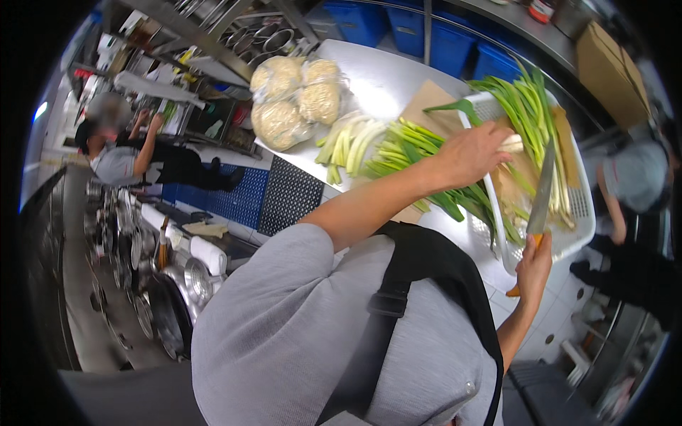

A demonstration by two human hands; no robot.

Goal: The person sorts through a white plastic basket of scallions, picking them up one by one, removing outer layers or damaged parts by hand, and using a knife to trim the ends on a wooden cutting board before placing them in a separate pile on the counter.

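Observation:
My left hand point(477, 152) reaches across over the near rim of a white perforated plastic basket point(586, 213). Its fingers close around the white ends of a scallion bunch point(512, 144). Low at the right, my right hand point(535, 263) grips the orange handle of a kitchen knife point(542, 186), its blade pointing away from me above the basket. Long whole scallions point(525, 106), green tops and pale root ends, lie in the basket on brown paper. Under my left forearm, green scallion lengths point(407, 141) are heaped on the table, with pale trimmed stalks point(351, 144) beside them.
Clear plastic bags of pale food point(287, 101) sit on the metal table point(362, 58). Blue bins point(354, 24) stand beyond it, and a cardboard box point(613, 74) is at the far right. One person point(122, 160) works at the left, another person point(636, 175) at the right. Pans point(165, 314) fill a lower-left rack.

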